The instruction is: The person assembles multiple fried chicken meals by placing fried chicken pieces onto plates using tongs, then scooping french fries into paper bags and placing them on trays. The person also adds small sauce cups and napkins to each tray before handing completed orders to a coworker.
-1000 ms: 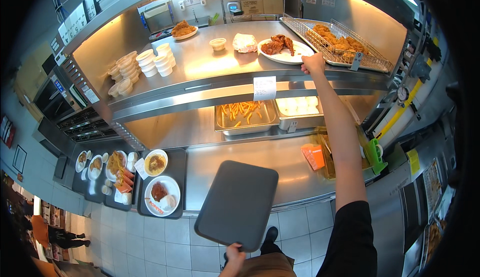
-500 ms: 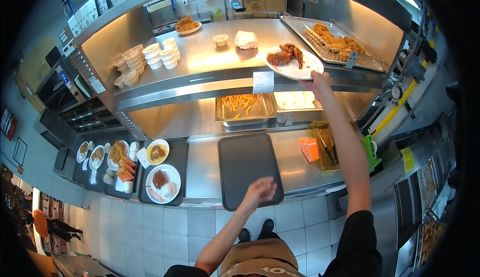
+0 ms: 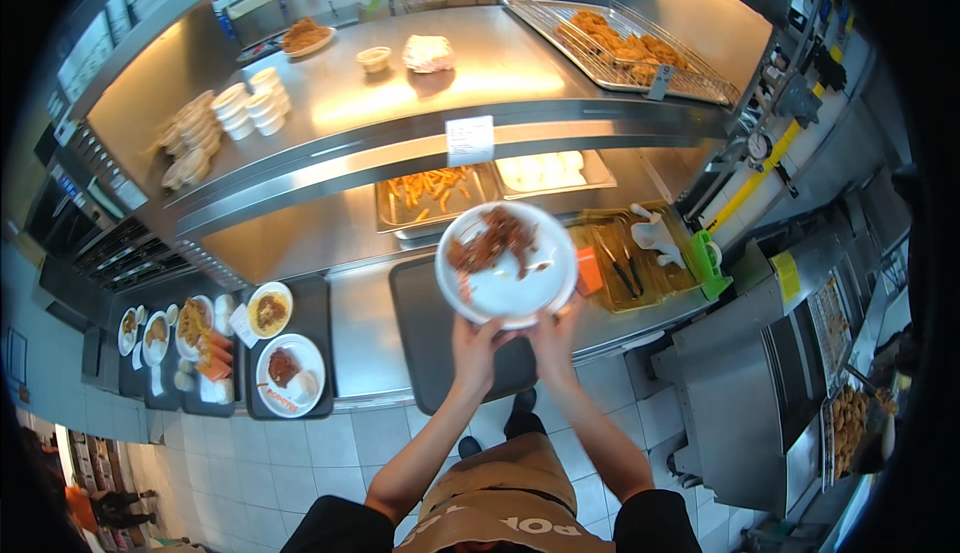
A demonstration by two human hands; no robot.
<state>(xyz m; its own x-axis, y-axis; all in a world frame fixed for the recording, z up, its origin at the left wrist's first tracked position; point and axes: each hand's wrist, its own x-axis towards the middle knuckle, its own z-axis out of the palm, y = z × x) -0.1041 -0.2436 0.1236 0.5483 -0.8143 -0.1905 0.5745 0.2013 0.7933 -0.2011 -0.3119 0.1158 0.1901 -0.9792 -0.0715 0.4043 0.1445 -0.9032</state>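
A round white plate is held up between both hands, over the counter's front part. Dark reddish-brown glazed chicken pieces lie on its upper side. My left hand grips the near rim, and my right hand grips it a little further right. The plate hides most of each hand's fingers. Beneath it is a dark grey tray, partly covered by the plate and my hands. An orange carton sits just right of the plate.
At left, another dark tray carries a white plate and a bowl. Fries fill a pan behind the plate. An amber bin with tongs stands right. The upper shelf holds lidded cups and fried chicken.
The plate of chicken has come down from the upper shelf toward me, above the tray. My left hand has risen from over the tray and now holds the rim too. The view has shifted.
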